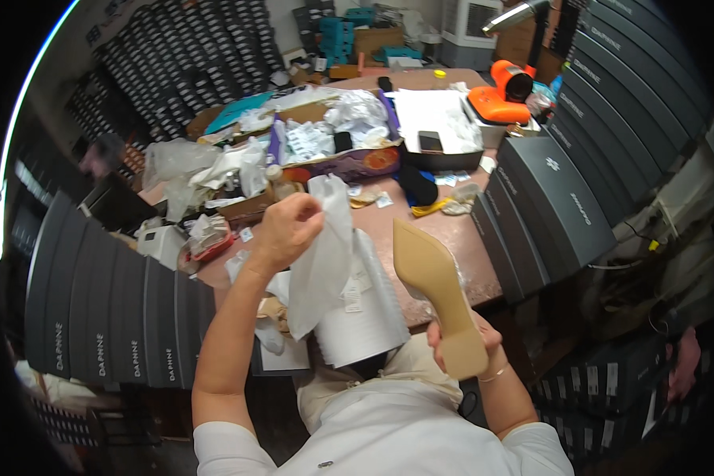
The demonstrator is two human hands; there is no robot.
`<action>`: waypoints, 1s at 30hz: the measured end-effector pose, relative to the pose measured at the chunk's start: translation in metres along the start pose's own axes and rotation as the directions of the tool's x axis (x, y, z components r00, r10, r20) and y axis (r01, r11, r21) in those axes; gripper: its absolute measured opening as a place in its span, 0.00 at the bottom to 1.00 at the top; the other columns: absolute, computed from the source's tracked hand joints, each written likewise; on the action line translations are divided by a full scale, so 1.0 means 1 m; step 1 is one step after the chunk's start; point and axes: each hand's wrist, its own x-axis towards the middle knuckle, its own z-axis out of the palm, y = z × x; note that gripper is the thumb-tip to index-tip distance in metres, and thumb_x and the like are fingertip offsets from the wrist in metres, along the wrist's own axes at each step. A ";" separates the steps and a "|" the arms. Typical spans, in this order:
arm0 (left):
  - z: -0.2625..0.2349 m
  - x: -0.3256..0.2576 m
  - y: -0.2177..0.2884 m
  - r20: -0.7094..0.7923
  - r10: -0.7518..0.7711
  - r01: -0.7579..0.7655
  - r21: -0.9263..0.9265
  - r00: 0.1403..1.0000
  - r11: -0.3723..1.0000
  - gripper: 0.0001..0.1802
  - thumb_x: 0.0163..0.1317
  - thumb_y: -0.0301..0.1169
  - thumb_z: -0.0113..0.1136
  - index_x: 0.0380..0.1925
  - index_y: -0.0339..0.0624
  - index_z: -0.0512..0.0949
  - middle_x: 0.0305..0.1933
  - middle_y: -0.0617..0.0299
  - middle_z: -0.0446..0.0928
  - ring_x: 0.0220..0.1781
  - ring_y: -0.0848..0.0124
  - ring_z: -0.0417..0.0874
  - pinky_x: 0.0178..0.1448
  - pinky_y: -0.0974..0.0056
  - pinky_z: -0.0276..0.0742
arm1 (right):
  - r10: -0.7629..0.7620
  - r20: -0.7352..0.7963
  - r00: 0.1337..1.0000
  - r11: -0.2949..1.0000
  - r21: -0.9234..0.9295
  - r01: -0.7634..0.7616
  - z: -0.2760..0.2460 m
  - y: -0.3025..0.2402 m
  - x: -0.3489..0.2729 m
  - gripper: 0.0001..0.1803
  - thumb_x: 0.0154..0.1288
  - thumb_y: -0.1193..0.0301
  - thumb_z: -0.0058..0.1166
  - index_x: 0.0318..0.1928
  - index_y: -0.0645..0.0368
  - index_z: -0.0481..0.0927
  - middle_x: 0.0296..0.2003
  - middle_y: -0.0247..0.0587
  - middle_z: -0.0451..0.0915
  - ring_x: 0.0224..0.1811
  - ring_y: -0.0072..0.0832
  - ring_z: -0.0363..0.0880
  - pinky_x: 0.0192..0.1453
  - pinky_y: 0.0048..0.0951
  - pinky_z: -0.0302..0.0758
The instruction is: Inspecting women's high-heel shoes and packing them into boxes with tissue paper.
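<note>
My left hand (288, 230) is raised over the table's near edge, its fingers pinched at the side of a thin white translucent bag (320, 274). The bag hangs down limp from there. On the right, my right hand (484, 337) grips a pointed shoe (432, 270) near its heel end. The shoe's tan sole faces me with the toe up, so its upper is mostly hidden. Between my hands, a ribbed white foam sheet (379, 309) lies over my lap and the table edge, with a small white label (352, 300) near its left side.
Dark shoe boxes stand in rows at the left (119, 309) and in a leaning stack at the right (559, 198). Across the pinkish table (472, 262) are a purple carton (333, 163) of crumpled paper, a white-lined box (436, 119), a phone (430, 141) and an orange device (500, 101).
</note>
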 end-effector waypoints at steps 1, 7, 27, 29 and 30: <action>-0.009 0.001 0.020 -0.029 0.037 -0.037 -0.002 0.999 0.999 0.11 0.57 0.32 0.60 0.26 0.32 0.78 0.27 0.50 0.78 0.28 0.61 0.81 0.34 0.61 0.75 | 0.041 0.073 0.996 0.998 0.039 -0.044 0.012 -0.006 0.000 0.44 0.44 0.67 0.64 0.59 0.80 0.60 0.42 0.72 0.74 0.27 0.47 0.80 0.25 0.39 0.79; 0.005 -0.045 0.044 -0.138 0.267 -0.259 0.074 0.954 0.963 0.10 0.49 0.21 0.68 0.23 0.37 0.74 0.25 0.59 0.75 0.25 0.65 0.77 0.30 0.64 0.72 | 0.369 0.260 0.892 0.928 -0.144 -0.343 0.045 -0.029 0.019 0.56 0.41 0.56 0.70 0.66 0.70 0.54 0.49 0.65 0.74 0.46 0.39 0.80 0.48 0.32 0.77; -0.016 -0.035 0.046 0.216 0.168 -0.241 0.375 0.962 0.895 0.21 0.49 0.16 0.55 0.46 0.35 0.76 0.54 0.52 0.74 0.48 0.51 0.80 0.49 0.56 0.79 | 0.537 0.269 0.799 0.813 -0.418 -0.406 0.072 -0.041 0.012 0.55 0.44 0.59 0.67 0.68 0.70 0.52 0.49 0.57 0.74 0.55 0.39 0.73 0.58 0.36 0.70; -0.019 -0.044 0.076 0.250 0.146 -0.226 0.330 0.957 0.916 0.24 0.49 0.16 0.54 0.51 0.34 0.74 0.55 0.50 0.73 0.49 0.51 0.80 0.50 0.56 0.79 | 0.519 0.234 0.822 0.820 -0.409 -0.401 0.073 -0.038 0.016 0.55 0.45 0.58 0.67 0.69 0.68 0.51 0.49 0.55 0.74 0.55 0.36 0.73 0.58 0.34 0.70; -0.020 -0.054 0.087 0.268 0.132 -0.215 0.311 0.954 0.926 0.26 0.49 0.16 0.53 0.53 0.34 0.73 0.56 0.50 0.73 0.49 0.51 0.80 0.50 0.57 0.79 | 0.501 0.206 0.841 0.823 -0.413 -0.390 0.074 -0.035 0.020 0.56 0.45 0.57 0.67 0.69 0.67 0.51 0.49 0.54 0.74 0.55 0.35 0.73 0.57 0.33 0.70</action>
